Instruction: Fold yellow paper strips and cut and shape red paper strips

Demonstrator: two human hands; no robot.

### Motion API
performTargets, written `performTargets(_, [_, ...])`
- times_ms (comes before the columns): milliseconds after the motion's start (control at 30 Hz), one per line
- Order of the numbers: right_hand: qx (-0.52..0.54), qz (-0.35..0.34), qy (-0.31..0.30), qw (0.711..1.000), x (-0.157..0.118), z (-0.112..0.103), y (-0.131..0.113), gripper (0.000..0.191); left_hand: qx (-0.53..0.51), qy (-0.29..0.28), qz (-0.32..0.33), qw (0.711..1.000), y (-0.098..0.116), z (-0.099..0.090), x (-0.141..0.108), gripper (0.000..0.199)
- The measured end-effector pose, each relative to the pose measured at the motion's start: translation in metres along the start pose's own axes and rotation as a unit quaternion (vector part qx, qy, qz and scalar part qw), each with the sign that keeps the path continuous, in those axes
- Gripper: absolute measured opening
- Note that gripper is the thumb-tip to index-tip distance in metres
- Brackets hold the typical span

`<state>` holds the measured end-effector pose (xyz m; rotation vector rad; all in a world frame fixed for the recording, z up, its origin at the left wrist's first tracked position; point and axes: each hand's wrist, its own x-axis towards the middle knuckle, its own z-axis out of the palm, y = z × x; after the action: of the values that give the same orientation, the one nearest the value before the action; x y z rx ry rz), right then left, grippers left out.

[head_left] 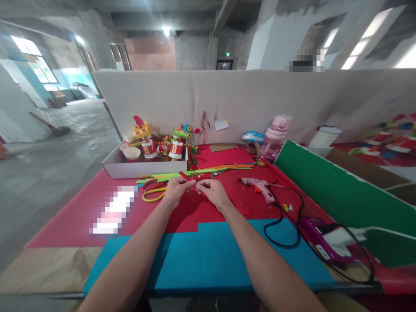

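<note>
My left hand [177, 190] pinches a narrow red strip [184, 176], probably paper, whose end sticks out beyond the fingers. Fingertip to fingertip with it, my right hand [212, 192] is closed in a pinch too; what lies between its fingers is too small to make out. Both hands hover over the red-covered table [182, 216]. Scissors with yellow handles [152, 197] lie just left of my left hand, partly hidden by it. Behind my hands are green, yellow and orange strips [175, 175]. To the right rests a pink glue gun [260, 187].
A white box [146, 169] holds paper cups and cup figures. Blue sheets [208, 260] cover the front edge. The glue gun's black cable loops towards a purple power strip [328, 242]. A green board [341, 190] stands on the right, and a pink bottle [276, 134] is at the back.
</note>
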<state>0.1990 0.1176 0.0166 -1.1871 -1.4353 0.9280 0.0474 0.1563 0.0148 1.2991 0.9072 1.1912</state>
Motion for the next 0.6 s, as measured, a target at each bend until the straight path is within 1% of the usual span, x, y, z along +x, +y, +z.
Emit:
performTargets(167, [-0.068, -0.015, -0.009, 0.998, -0.0003, -0.0034, -0.0007, 0.020, -0.026, 0.041, -0.007, 0.999, 0.0004, -0.0014, 0.0016, 0.031])
performTargets(267, [-0.065, -0.016, -0.014, 0.998, 0.0000, -0.0054, 0.0014, 0.023, -0.034, 0.045, -0.012, 0.998, 0.0001, -0.0019, 0.0025, 0.032])
performTargets(367, [-0.062, -0.028, -0.004, 0.998, 0.0001, -0.0065, 0.0026, 0.024, -0.047, 0.052, -0.014, 0.997, 0.0014, -0.0027, 0.0030, 0.032])
performTargets(600, [-0.065, -0.027, 0.010, 0.997, 0.0004, -0.0073, -0.0007, 0.021, -0.073, 0.050, -0.016, 0.996, 0.0068, -0.0033, 0.0015, 0.028])
